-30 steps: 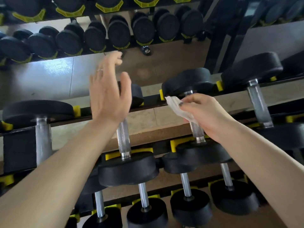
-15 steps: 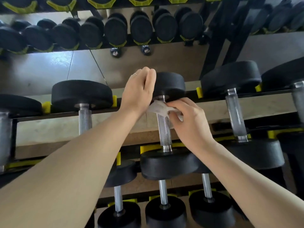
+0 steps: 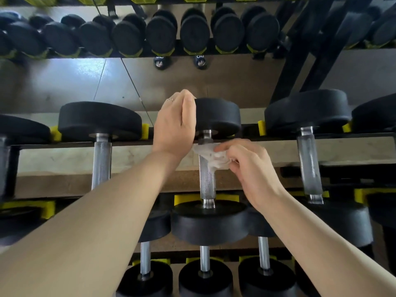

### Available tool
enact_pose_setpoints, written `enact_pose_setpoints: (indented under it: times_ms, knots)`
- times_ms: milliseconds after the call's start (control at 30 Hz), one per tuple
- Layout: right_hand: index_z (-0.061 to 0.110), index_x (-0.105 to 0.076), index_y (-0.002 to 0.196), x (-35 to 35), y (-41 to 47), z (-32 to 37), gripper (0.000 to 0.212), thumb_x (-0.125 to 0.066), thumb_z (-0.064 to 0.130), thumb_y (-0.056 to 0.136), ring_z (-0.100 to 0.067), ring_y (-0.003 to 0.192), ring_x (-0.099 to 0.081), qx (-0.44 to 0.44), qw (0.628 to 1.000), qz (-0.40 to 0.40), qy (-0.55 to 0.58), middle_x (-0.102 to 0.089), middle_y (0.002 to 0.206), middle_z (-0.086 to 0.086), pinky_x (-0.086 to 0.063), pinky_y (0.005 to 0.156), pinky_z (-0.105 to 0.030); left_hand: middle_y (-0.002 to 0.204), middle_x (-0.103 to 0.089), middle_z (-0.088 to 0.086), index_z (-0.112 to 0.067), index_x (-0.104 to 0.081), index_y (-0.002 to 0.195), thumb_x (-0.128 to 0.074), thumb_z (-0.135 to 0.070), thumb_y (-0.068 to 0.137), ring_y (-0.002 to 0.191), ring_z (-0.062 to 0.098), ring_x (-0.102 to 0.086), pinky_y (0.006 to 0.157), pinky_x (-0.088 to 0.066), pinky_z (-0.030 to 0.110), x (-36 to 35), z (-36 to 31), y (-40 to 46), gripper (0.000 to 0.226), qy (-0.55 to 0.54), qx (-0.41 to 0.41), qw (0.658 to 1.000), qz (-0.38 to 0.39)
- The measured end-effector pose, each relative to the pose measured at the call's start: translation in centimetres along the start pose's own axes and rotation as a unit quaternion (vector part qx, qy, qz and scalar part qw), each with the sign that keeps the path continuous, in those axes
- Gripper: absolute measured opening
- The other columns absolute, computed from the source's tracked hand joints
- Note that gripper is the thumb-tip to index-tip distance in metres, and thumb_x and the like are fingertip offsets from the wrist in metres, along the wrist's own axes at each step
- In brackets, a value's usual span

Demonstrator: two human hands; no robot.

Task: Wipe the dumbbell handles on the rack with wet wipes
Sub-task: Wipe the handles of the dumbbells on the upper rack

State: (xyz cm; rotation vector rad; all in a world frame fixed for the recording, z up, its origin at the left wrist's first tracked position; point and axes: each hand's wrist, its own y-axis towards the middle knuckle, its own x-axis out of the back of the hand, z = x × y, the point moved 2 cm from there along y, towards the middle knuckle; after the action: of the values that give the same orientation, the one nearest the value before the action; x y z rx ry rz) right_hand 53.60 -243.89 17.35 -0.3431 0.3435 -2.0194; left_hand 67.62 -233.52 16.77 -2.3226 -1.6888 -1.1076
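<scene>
Left hand [image 3: 174,127] curls over the dumbbell's far head [image 3: 217,114]. Right hand [image 3: 249,166] pinches wipe [image 3: 211,157] against upper handle [image 3: 206,179]; handle's long axis points away from the person.

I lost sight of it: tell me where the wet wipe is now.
Head view, just right of centre: the wet wipe is pinched in the right hand against the upper part of the middle dumbbell handle.

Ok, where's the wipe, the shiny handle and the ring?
wipe [image 3: 211,156], head view, crumpled middle.
handle [image 3: 206,183], head view, bare knurled part below the wipe.
ring [image 3: 170,99], head view, band on a left-hand finger.
</scene>
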Motion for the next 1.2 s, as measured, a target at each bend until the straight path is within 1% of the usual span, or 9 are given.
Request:
enact_pose_setpoints:
  times_ms: [100,167,267,367,467,700,900,1067,1200]
  knots:
    - [0.015,-0.063,0.083,-0.4,-0.2,0.5,0.028,-0.076,0.038,0.076,-0.014,0.086,-0.061,-0.010,0.997,-0.028,-0.064,-0.064,0.084,0.000,-0.053,0.078,-0.033,0.069,-0.039,-0.008,-0.011,-0.041,0.080,-0.028,-0.018,0.110,0.069,0.018,-0.041,0.067,-0.030,0.028,0.0,-0.1,-0.1,0.033,0.004,-0.006,1.000,-0.003]
    - [0.018,-0.051,0.074,-1.0,-0.4,0.9,0.036,-0.082,0.035,0.074,-0.009,0.071,-0.049,0.032,0.982,-0.090,-0.165,-0.055,0.080,0.003,-0.042,0.063,-0.023,0.070,-0.039,-0.009,-0.011,-0.041,0.081,-0.028,-0.017,0.110,0.070,0.017,-0.040,0.067,-0.029,0.027,0.1,-0.1,-0.1,0.032,0.006,-0.010,1.000,-0.004]
    - [0.019,-0.044,0.066,-1.7,-0.5,0.8,0.037,-0.080,0.018,0.078,-0.007,0.068,-0.048,0.112,0.963,-0.138,-0.200,-0.052,0.074,0.004,-0.040,0.058,-0.016,0.069,-0.039,-0.008,-0.010,-0.040,0.080,-0.028,-0.017,0.110,0.071,0.016,-0.040,0.067,-0.028,0.028,0.1,-0.2,0.0,0.033,0.002,-0.001,1.000,-0.005]
    - [0.023,-0.050,0.081,-1.9,-0.5,0.6,0.025,-0.073,0.014,0.087,0.003,0.071,-0.052,0.139,0.965,-0.156,-0.160,-0.055,0.075,0.010,-0.044,0.057,-0.011,0.070,-0.041,-0.005,-0.009,-0.041,0.079,-0.028,-0.018,0.109,0.072,0.015,-0.040,0.066,-0.029,0.026,0.0,-0.3,0.0,0.033,0.000,0.022,1.000,-0.002]
    - [0.025,-0.051,0.102,-2.4,-0.5,0.3,0.025,-0.070,0.013,0.090,-0.005,0.080,-0.059,0.154,0.971,-0.143,-0.116,-0.059,0.091,0.010,-0.050,0.057,-0.015,0.071,-0.043,-0.004,-0.009,-0.041,0.079,-0.028,-0.019,0.108,0.074,0.017,-0.041,0.067,-0.030,0.029,-0.1,-0.4,-0.1,0.033,-0.002,0.039,0.999,0.001]
    - [0.017,-0.069,0.101,-3.3,-1.0,-0.6,0.024,-0.075,0.004,0.082,-0.007,0.093,-0.053,0.283,0.919,-0.134,-0.241,-0.054,0.111,0.001,-0.044,0.074,-0.006,0.069,-0.040,-0.009,-0.016,-0.038,0.078,-0.028,-0.020,0.108,0.071,0.009,-0.040,0.065,-0.029,0.020,-0.1,-0.3,-0.1,0.032,-0.005,0.038,0.999,-0.007]
    - [0.016,-0.072,0.104,-3.0,0.3,-0.6,0.023,-0.070,0.005,0.084,-0.020,0.105,-0.056,0.374,0.829,-0.121,-0.398,-0.067,0.107,0.001,-0.052,0.084,-0.032,0.073,-0.045,-0.004,-0.010,-0.045,0.082,-0.028,-0.019,0.109,0.073,0.015,-0.046,0.065,-0.033,0.021,-0.3,0.1,-0.2,0.033,-0.008,0.017,1.000,-0.015]
    - [0.013,-0.072,0.105,-2.4,0.5,-1.0,0.020,-0.071,0.006,0.086,-0.021,0.105,-0.051,0.374,0.822,-0.048,-0.428,-0.055,0.119,-0.006,-0.053,0.079,-0.028,0.075,-0.049,0.000,-0.008,-0.047,0.084,-0.028,-0.021,0.110,0.075,0.019,-0.048,0.066,-0.039,0.029,-0.3,0.2,-0.2,0.035,-0.011,0.012,1.000,-0.016]
    - [0.012,-0.069,0.110,-2.2,0.8,-0.6,0.026,-0.069,0.002,0.086,-0.021,0.098,-0.053,0.404,0.793,0.010,-0.457,-0.051,0.112,-0.007,-0.058,0.071,-0.034,0.076,-0.050,0.000,-0.009,-0.048,0.084,-0.028,-0.021,0.110,0.076,0.020,-0.050,0.067,-0.041,0.032,-0.3,0.2,-0.2,0.035,-0.008,0.008,1.000,-0.024]
